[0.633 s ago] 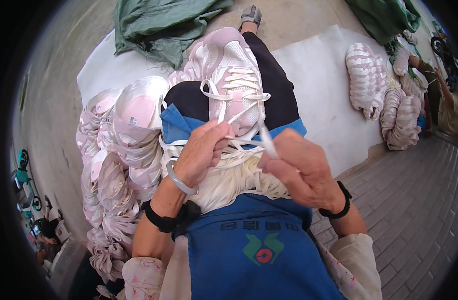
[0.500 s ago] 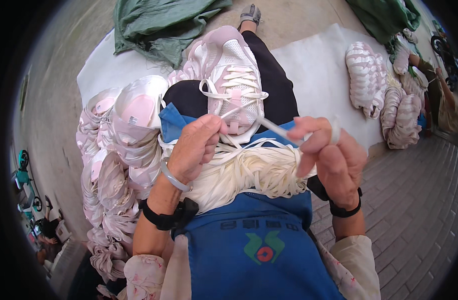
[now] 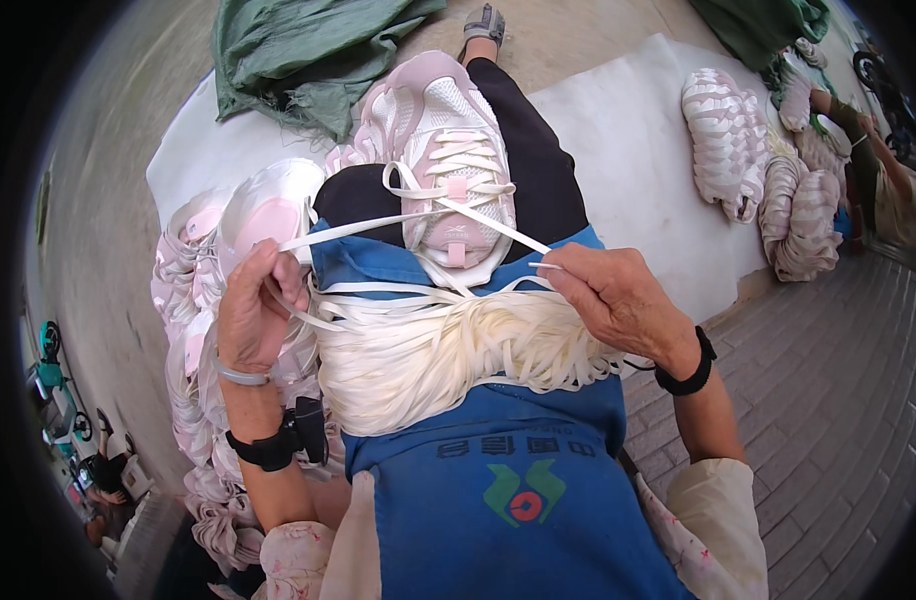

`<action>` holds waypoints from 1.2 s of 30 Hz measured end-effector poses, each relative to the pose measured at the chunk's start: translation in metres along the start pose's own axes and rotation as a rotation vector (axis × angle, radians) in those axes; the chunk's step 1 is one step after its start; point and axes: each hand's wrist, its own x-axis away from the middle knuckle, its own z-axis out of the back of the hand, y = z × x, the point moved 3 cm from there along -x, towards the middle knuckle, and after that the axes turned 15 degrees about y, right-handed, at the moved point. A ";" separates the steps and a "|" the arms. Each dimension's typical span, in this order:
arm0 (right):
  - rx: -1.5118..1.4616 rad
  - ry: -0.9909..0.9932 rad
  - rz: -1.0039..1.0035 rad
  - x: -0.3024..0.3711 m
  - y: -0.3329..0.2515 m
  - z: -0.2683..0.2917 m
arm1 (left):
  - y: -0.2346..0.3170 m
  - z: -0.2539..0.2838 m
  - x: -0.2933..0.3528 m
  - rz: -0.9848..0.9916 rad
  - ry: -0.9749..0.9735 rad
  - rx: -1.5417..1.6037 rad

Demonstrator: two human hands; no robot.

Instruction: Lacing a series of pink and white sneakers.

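A pink and white shoe upper (image 3: 456, 150) lies between my legs, its toe pointing away from me. White lacing crosses its front, with a loop standing out at its left. My left hand (image 3: 259, 310) is closed on one end of the shoelace (image 3: 363, 228), drawn out to the left. Pinched in my right hand (image 3: 615, 298) is the other end, pulled toward the lower right, with a short tip poking out past the fingers. Both strands are taut and cross near the tongue. A thick bundle of cream laces (image 3: 458, 345) rests on my blue apron (image 3: 498, 440), just below the shoe upper.
Stacked pink and white uppers (image 3: 268, 225) stand close at my left. White sheeting (image 3: 638, 150) covers the ground ahead, with a green sack (image 3: 298, 60) on its far left. More stacks of uppers (image 3: 723, 140) lie at the right, near another person's arm (image 3: 878, 160).
My hands have moved apart, the left one leftward and the right one slightly down and left. The lace ends, close together before, are now stretched out to both sides.
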 end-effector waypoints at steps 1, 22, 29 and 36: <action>0.006 0.004 -0.006 -0.002 0.004 0.000 | 0.005 -0.001 0.000 0.044 0.030 0.085; 0.201 0.301 -0.071 -0.046 0.010 -0.018 | 0.042 -0.051 0.024 -0.156 -0.238 -0.741; 0.190 0.262 -0.137 -0.059 0.035 -0.029 | 0.072 -0.015 0.025 -0.283 -0.174 -0.084; 0.241 0.340 -0.006 -0.065 0.032 -0.034 | 0.047 -0.028 0.018 -0.195 0.004 -0.393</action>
